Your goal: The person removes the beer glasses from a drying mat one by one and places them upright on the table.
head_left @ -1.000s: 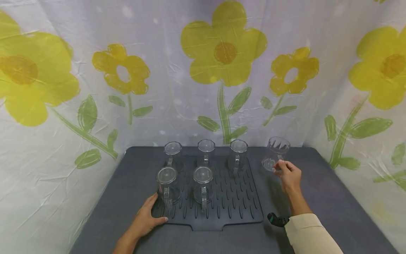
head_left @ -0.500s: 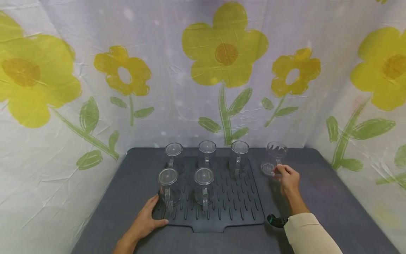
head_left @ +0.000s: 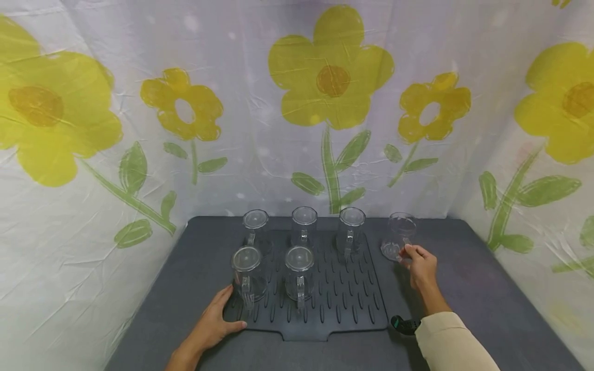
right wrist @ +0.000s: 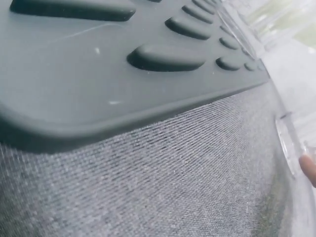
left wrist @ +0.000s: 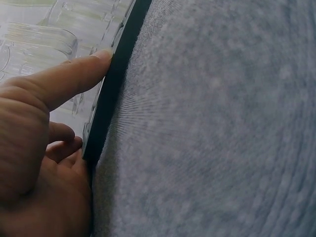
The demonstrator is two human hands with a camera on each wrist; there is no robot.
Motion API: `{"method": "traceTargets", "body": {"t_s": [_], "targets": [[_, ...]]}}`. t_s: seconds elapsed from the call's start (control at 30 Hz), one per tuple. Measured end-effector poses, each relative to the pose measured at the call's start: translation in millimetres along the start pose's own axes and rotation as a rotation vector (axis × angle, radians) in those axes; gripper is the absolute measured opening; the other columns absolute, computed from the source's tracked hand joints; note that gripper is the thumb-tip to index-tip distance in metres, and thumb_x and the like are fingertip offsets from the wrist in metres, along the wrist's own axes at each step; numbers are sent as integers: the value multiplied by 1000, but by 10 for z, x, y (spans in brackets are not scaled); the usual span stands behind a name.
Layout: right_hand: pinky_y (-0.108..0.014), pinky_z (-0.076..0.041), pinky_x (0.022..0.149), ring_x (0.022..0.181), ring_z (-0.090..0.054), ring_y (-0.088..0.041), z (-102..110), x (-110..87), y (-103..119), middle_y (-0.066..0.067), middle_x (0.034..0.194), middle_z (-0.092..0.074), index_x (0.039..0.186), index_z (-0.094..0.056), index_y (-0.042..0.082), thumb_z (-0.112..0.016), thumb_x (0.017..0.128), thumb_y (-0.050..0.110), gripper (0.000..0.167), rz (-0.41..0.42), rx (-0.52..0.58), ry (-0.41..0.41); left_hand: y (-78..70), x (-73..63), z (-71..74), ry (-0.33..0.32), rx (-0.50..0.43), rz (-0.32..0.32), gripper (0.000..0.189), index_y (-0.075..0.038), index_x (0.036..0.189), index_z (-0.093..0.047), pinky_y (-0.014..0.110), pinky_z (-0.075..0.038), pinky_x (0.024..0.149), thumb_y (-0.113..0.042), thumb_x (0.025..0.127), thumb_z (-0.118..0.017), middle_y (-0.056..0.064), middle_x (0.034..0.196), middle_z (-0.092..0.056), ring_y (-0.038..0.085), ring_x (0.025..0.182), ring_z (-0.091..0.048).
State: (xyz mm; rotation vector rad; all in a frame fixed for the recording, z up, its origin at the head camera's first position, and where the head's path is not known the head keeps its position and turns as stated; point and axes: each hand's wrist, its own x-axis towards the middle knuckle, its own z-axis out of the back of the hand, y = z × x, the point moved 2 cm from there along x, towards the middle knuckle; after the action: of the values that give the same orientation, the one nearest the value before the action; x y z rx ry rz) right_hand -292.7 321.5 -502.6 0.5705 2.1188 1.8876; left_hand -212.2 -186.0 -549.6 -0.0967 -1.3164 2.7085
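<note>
My right hand [head_left: 421, 268] pinches the handle of a clear glass mug [head_left: 398, 237] to the right of the drying mat. Its rim faces up and its thick base is low, close over the table. In the right wrist view only a fingertip [right wrist: 308, 169] and part of the glass show at the right edge. My left hand [head_left: 211, 322] rests at the near left corner of the dark ribbed drying mat [head_left: 303, 334], thumb on the front edge and fingers along the left side. Several clear mugs stand upside down on the mat, including a front left mug [head_left: 248, 275] and front middle mug [head_left: 299, 275].
At the back of the mat are a left mug [head_left: 255, 232], a middle mug [head_left: 304, 226] and a right mug [head_left: 351, 232]. The grey table [head_left: 445, 293] ends at a flowered curtain [head_left: 260, 170]. A black strap [head_left: 405, 325] hangs by the right wrist.
My right hand has brought the mug lower and slightly nearer, toward the table. The left hand stays at the mat corner, and the mugs on the mat have not moved.
</note>
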Motion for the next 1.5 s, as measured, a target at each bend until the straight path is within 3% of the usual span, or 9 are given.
{"method": "traceTargets", "body": {"t_s": [0.2, 0.43, 0.6, 0.8, 1.03, 1.23, 1.5], "targets": [[-42, -55, 83, 79, -62, -18, 13, 5, -53, -7, 79, -65, 83, -65, -8, -58, 98, 9, 24, -18, 30, -4, 11, -1, -7, 1, 4, 6, 108, 13, 144, -30, 61, -24, 107, -28, 65, -91, 28, 148, -29, 46, 136, -25], [-33, -56, 75, 80, -63, -15, 15, -11, -50, 0, 76, -67, 96, -61, -17, -57, 99, 13, 31, -27, 6, -14, 12, 3, -10, -4, 9, 5, 107, 13, 144, -30, 61, -25, 107, -28, 65, -91, 28, 149, -29, 46, 136, -25], [-24, -50, 66, 81, -58, -11, 59, -71, 19, 10, 79, -64, 109, -59, -11, -57, 98, 19, 31, 11, -81, -151, 14, 6, -8, -1, 12, 12, 107, 12, 144, -31, 62, -25, 107, -27, 65, -91, 28, 149, -29, 46, 136, -25], [-20, -46, 64, 84, -55, -14, 123, -224, 175, 8, 83, -62, 110, -61, -1, -58, 98, 18, 23, 85, -40, -239, 15, 16, 1, -1, 9, 7, 107, 12, 145, -31, 62, -25, 106, -28, 66, -91, 28, 149, -29, 46, 136, -25], [-25, -47, 70, 90, -55, -16, 104, -411, 415, 2, 92, -62, 116, -60, -2, -55, 100, 17, 25, 159, -11, -220, 14, 8, -12, -3, 5, 12, 106, 12, 145, -31, 62, -26, 106, -27, 66, -91, 27, 149, -29, 46, 136, -25], [-25, -49, 68, 89, -55, -21, 32, -621, 645, -2, 91, -64, 116, -58, -7, -55, 100, 13, 26, 168, 115, -178, 14, 2, -19, 1, 16, 17, 106, 12, 145, -31, 62, -26, 106, -28, 66, -90, 28, 148, -30, 47, 136, -26], [-32, -50, 70, 91, -54, -23, -83, -995, 845, -10, 96, -59, 113, -57, -5, -48, 102, 11, 21, 142, 300, -49, -3, -3, -12, -3, 26, 24, 106, 12, 144, -31, 62, -26, 106, -28, 66, -91, 29, 148, -31, 47, 135, -26]]}}
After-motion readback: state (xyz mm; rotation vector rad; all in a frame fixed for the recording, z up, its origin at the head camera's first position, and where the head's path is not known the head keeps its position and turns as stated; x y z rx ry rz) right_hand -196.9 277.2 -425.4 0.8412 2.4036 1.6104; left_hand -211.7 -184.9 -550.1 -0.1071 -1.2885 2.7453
